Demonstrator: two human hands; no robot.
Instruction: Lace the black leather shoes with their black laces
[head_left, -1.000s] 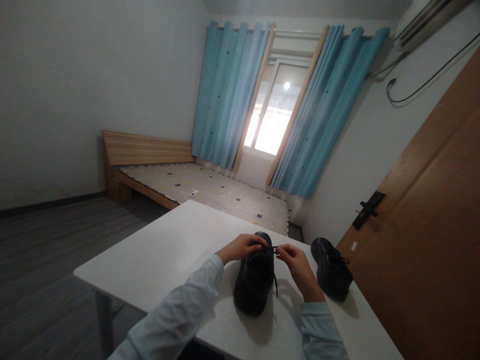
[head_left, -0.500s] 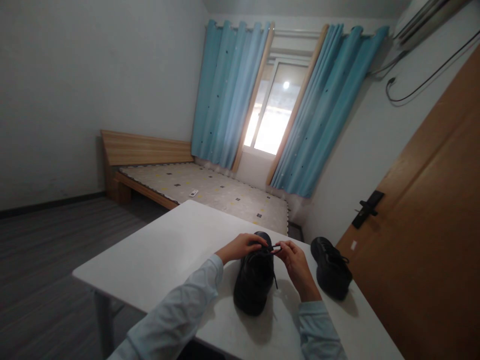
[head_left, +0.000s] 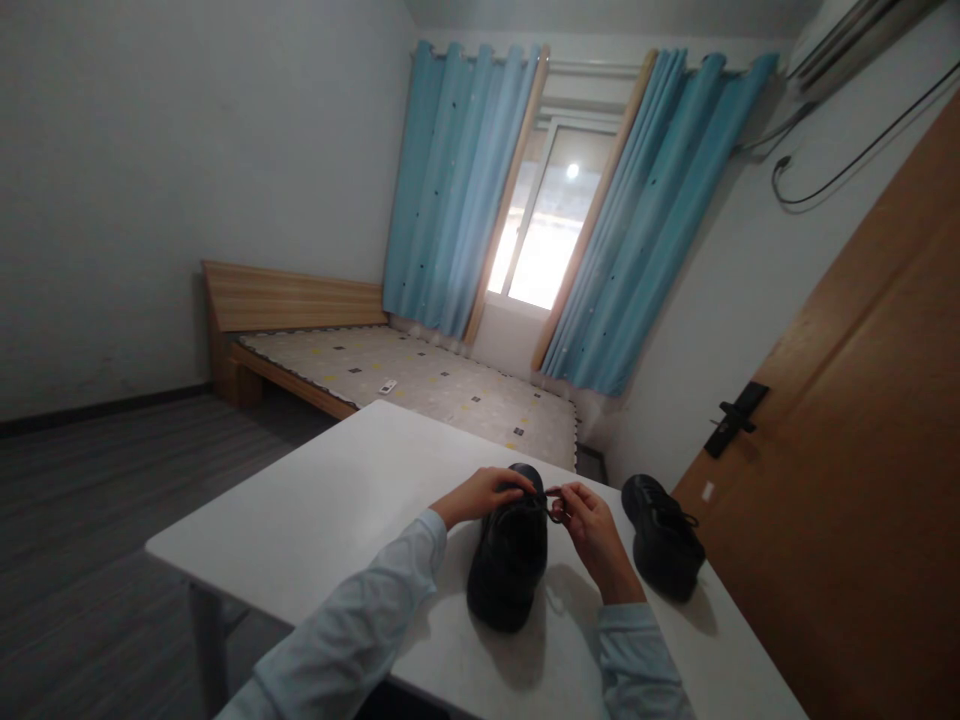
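Item: black leather lace-up shoe, standing upright on the white rectangular worktop, near its right-hand end, toe pointing away from the wearer of the camera. Left hand: resting on the far top of the shoe, fingers curled over the lacing area and closed on it; whether a lace end is pinched there cannot be told. Right hand: just beside the shoe on its right, fingers closed on a thin dark shoelace, which runs taut from the shoe's upper across to the fingertips and shows a small loop. Both forearms in pale blue sleeves. Second black lace-up shoe: on the same worktop, to the right, apart from both hands, close to the worktop's edge. Surroundings: wooden bed with patterned mattress beyond the worktop; blue eyelet curtains either side of a bright window; brown wooden door at right.
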